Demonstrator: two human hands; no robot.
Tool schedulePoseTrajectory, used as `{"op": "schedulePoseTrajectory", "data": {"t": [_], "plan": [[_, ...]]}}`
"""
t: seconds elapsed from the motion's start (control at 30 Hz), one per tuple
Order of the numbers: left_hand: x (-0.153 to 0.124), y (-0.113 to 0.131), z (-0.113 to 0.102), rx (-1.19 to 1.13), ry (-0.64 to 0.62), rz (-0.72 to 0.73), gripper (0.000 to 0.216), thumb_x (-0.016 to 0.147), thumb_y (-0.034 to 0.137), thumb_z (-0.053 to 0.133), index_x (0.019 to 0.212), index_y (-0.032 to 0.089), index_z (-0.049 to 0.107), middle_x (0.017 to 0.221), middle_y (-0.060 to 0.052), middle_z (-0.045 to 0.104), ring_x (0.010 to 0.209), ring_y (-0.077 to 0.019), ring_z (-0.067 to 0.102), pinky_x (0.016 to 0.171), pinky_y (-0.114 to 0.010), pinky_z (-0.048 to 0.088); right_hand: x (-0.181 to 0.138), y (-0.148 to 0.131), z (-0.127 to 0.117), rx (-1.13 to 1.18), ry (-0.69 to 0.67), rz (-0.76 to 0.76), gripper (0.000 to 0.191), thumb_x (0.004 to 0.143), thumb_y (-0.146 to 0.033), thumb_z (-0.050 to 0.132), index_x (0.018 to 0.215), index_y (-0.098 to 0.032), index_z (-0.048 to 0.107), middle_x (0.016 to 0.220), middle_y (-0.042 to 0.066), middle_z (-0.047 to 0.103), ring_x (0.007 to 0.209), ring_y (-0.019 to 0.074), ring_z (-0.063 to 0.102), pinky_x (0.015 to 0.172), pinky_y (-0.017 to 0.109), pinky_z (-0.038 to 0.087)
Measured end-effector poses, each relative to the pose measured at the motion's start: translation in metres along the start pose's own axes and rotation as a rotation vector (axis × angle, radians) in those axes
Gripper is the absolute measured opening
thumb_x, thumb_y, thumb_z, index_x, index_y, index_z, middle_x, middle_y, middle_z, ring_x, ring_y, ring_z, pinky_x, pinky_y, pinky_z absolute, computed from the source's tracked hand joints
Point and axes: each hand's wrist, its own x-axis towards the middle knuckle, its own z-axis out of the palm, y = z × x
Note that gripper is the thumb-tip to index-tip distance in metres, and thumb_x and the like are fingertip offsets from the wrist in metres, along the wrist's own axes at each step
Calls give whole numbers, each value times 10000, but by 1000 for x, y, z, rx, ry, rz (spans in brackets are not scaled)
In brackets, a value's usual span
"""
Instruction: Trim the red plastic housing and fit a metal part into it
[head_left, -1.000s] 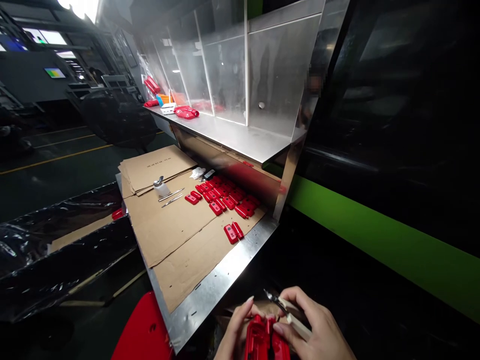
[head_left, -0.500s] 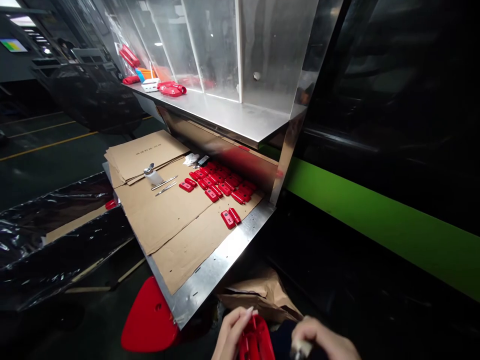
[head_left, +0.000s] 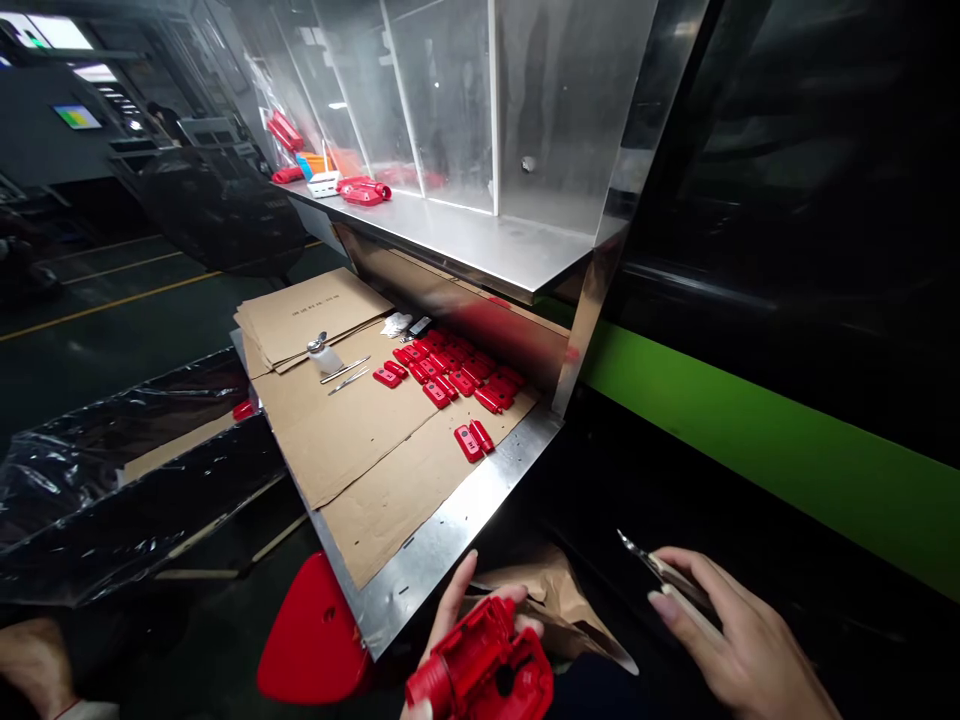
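Note:
My left hand (head_left: 456, 622) grips a red plastic housing (head_left: 484, 672) at the bottom of the view, just below the steel table edge (head_left: 442, 545). Off to the right, my right hand (head_left: 739, 640) holds a small cutter with pale handles (head_left: 664, 572), its metal tip pointing up and left, apart from the housing. On the cardboard-covered table lie several small red parts in rows (head_left: 454, 372), with a separate pair (head_left: 474, 440) nearer the edge.
A small bottle (head_left: 322, 353) and tweezers (head_left: 346, 372) lie on the cardboard. A steel shelf (head_left: 480, 240) carries more red parts (head_left: 364, 192). A brown paper bag (head_left: 559, 595) sits under my hands. A red stool (head_left: 315, 640) and black plastic sheet (head_left: 112, 480) are at the left.
My hands have moved apart: the right hand with the cutter has swung out to the right, and the left hand has turned the red housing and lowered it leftward.

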Motion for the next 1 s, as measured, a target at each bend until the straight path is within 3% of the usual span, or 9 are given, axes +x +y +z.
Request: {"op": "schedulePoseTrajectory", "data": {"t": [0.1,0.2,0.27,0.4,0.53,0.77,0.9,1.0], "plan": [[4,11,6,-91,-144,-31,781,814,657,498,1485,345,246,1488,-135,430,1287,-399,484,1078,-642,362,4,-24,-5,63,-7,-146,301,1016,-485,413,1216,-288,520,1122,8,648,1000,156,648,763,180,591],[10,15,16,-125,-144,-95,752,851,701,346,1479,290,293,1440,-148,486,1311,-386,461,1104,-637,321,12,-46,-11,-10,102,-443,328,1022,-462,438,1245,-237,523,1136,34,636,1046,160,624,851,176,555],[14,14,24,-159,-117,-122,808,831,736,357,1471,243,323,1380,-166,540,1306,-384,465,1107,-614,327,18,-61,-16,-59,153,-616,366,1022,-484,448,1219,-189,542,1098,62,647,1036,176,619,872,201,544],[19,9,40,-306,-93,-121,767,824,727,415,1410,234,445,1281,-169,606,1257,-377,511,1087,-589,357,28,-90,-25,-174,77,-835,394,1015,-497,483,1194,-153,552,1067,65,672,1003,199,615,848,283,553],[20,5,52,-373,-84,-121,780,832,727,390,1402,199,457,1213,-168,632,1191,-359,559,1081,-569,369,33,-111,-29,-349,42,-1014,396,982,-485,566,1142,-127,623,1065,52,694,951,228,634,805,377,566],[17,7,51,-302,-96,-141,828,819,724,444,1445,186,380,1238,-164,614,1213,-344,542,1097,-517,368,31,-128,-16,-369,22,-1077,278,968,-338,589,1118,-118,668,1031,44,696,963,218,612,825,393,534],[15,6,47,-284,-166,-119,773,857,610,501,1465,162,337,1271,-175,597,1241,-334,523,1119,-481,351,26,-130,-5,-239,106,-1041,254,1012,-285,507,1060,-118,691,1001,27,687,900,195,606,841,412,469],[15,6,50,-313,-223,-96,750,857,558,544,1469,181,331,1228,-153,622,1210,-306,548,1126,-452,347,23,-132,-2,-229,85,-1032,272,1019,-280,486,1026,-112,700,1001,25,682,905,193,598,848,421,440]]}}
